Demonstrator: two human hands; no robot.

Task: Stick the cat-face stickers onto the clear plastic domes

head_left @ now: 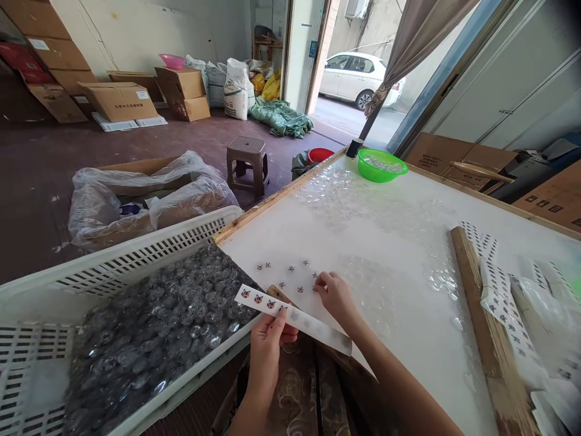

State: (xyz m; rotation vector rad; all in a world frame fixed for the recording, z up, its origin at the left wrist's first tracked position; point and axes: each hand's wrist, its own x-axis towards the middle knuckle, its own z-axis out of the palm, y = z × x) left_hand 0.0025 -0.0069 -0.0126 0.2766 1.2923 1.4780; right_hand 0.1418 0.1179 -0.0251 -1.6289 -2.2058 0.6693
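My left hand (pixel 271 338) pinches a white sticker strip (pixel 313 326) between thumb and fingers. Several small printed animal-face stickers show at the strip's left end; its right part is bare. On the white tabletop (pixel 281 236), my right hand (pixel 334 292) has its fingertips pressed together at a small printed sticker; whether they hold anything is too small to tell. Several more printed pieces (pixel 300 289) lie scattered just left of that hand. Clear round pieces (pixel 372 278) are spread over the table beyond and beside it.
A white basket (pixel 149 245) with many clear round pieces stands at the left. A green bowl (pixel 382 166) sits at the far table edge. On the right lie a wooden bar (pixel 485 327) and sticker sheets (pixel 511 309). A brown stool (pixel 247 165) stands beyond.
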